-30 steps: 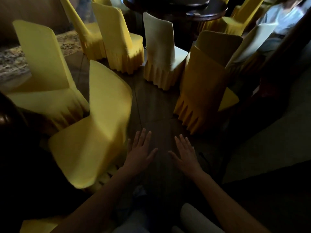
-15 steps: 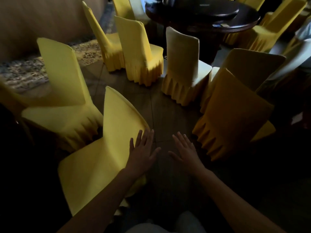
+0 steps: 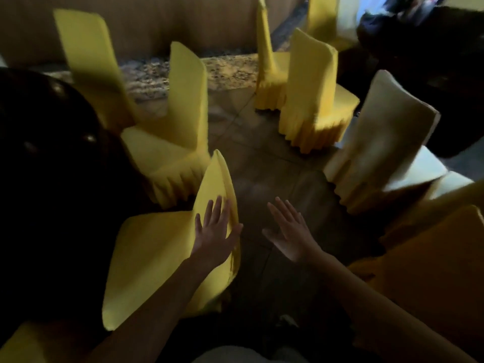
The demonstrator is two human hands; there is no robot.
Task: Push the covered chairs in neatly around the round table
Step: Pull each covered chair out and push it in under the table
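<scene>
The left hand (image 3: 213, 233) is lying flat and open on the backrest of the nearest yellow covered chair (image 3: 157, 258), with the fingers spread and the thumb reaching over the right edge of the cover; it is pressing on the cloth, not gripping it, probably because a flat palm is pushing the chair more evenly than a pinch on loose fabric. The right hand (image 3: 290, 231) is hanging in the air just beside the same backrest, also open with spread fingers, and it is holding nothing and touching nothing. I think it is waiting there to take the other side of the back, so the chair is not turning while it is sliding. This chair is standing with its seat pointing toward the dark round worktop (image 3: 52, 179) at the left, whose shiny edge is filling that side of the view. Two more yellow chairs (image 3: 180, 121) are standing further along the same edge, close to each other and to the nearest one. Other chairs, among them a pale cream chair (image 3: 379, 148) at the right, are facing away toward a second dark table (image 3: 432, 48) at the top right. The tiled floor (image 3: 262, 166) between the two groups is staying free as a passage. The picture is blurred, so small details are not clear.
</scene>
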